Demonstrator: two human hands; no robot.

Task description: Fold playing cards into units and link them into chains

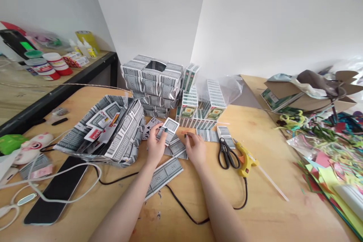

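In the middle of the wooden table, my left hand (156,144) is closed on a playing card (169,126) with a grey patterned back, thumb on top. My right hand (196,149) is just to its right, thumb and fingers curled close together; whether anything small sits between them I cannot make out. Under and between both hands lie loose overlapping playing cards (178,147). A joined card strip (166,177) rests nearer to me, partly behind my left forearm. Face-up number cards (151,127) show behind my left hand.
A woven card basket (124,136) holds cards and wrappers at left. Behind stand stacked card-made boxes (153,79) and card packs (211,100). Black scissors (227,155) and a yellow glue gun (246,160) with a black cord lie right. A phone (56,193) and white cables lie left.
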